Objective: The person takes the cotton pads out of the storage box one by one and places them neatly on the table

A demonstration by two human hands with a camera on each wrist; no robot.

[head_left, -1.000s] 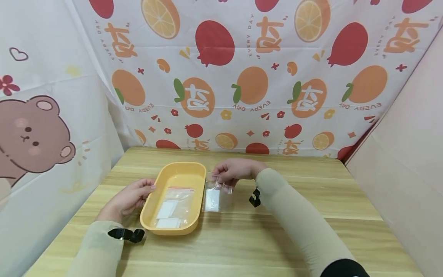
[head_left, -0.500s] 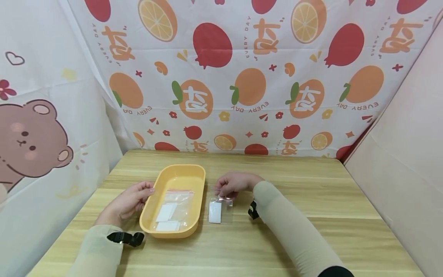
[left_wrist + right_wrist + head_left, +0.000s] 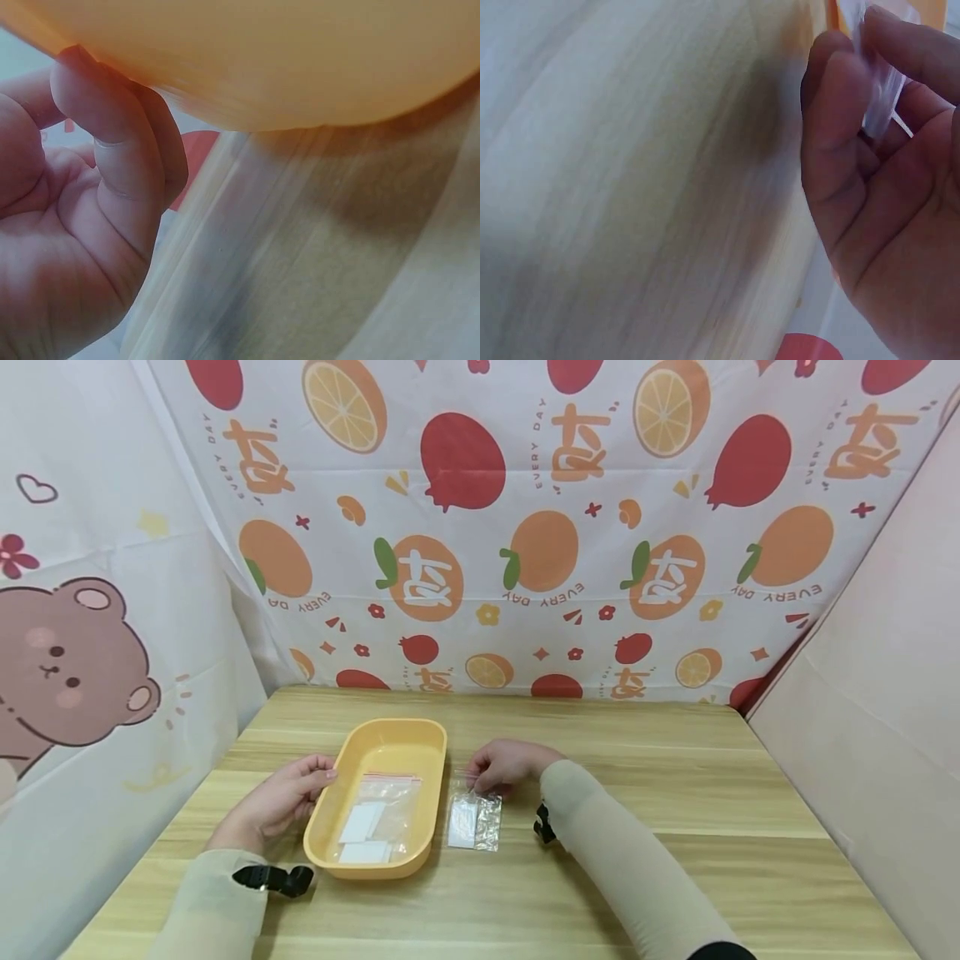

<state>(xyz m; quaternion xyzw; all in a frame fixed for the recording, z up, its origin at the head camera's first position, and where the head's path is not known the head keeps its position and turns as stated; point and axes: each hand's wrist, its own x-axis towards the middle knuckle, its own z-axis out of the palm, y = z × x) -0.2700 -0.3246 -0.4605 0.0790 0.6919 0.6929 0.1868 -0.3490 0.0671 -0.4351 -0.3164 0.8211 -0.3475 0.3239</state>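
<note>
A yellow plastic tray (image 3: 405, 743) stands on the table, with clear zip bags (image 3: 393, 797) and white rectangular pieces (image 3: 363, 822) inside. My left hand (image 3: 281, 797) grips its left rim between thumb and fingers; in the left wrist view curled fingers (image 3: 120, 142) meet the tray wall (image 3: 300, 60). Just right of the tray, my right hand (image 3: 510, 766) pinches the top of a small clear zip bag (image 3: 487, 822), which has a white rectangle showing through it. The right wrist view shows clear plastic (image 3: 885, 94) between thumb and fingers. Whether the bag touches the table is unclear.
Both hands work over a wood-grain table (image 3: 637, 777). A fruit-print cloth (image 3: 480, 552) hangs behind it, a bear-print cloth (image 3: 75, 668) at the left, and a pale panel (image 3: 885, 677) rises at the right.
My right hand has lowered the small bag and brought it nearer to me, beside the tray. My left hand keeps its grip on the tray, which stays in place.
</note>
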